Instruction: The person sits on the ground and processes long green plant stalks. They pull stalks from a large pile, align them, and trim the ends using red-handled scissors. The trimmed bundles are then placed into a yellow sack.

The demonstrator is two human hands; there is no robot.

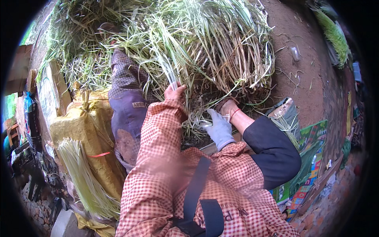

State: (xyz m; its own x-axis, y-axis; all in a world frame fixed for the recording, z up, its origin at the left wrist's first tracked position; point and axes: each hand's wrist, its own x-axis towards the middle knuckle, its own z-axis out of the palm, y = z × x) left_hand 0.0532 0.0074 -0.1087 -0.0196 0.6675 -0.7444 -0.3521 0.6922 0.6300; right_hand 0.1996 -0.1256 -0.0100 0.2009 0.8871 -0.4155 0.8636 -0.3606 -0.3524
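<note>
My left hand (175, 92), bare, is closed around the lower ends of some long pale-green stalks (165, 62), whose leafy tops fan out away from me. My right hand (219, 128), in a grey glove, is low beside my bare ankle, with its thumb and fingers apart near loose pale leaves and peelings (197, 123); whether it pinches any of them cannot be told. Just beyond both hands lies a large heap of stalks (237, 59) with brownish root ends and green leaves.
A yellow woven sack (86, 127) stands at the left, with a bundle of pale, trimmed stalks (86, 177) against it. A dark green wrapped object (285, 114) lies by my right knee, near a colourful printed mat (308, 174). A clear plastic cup (295, 54) lies on the bare soil.
</note>
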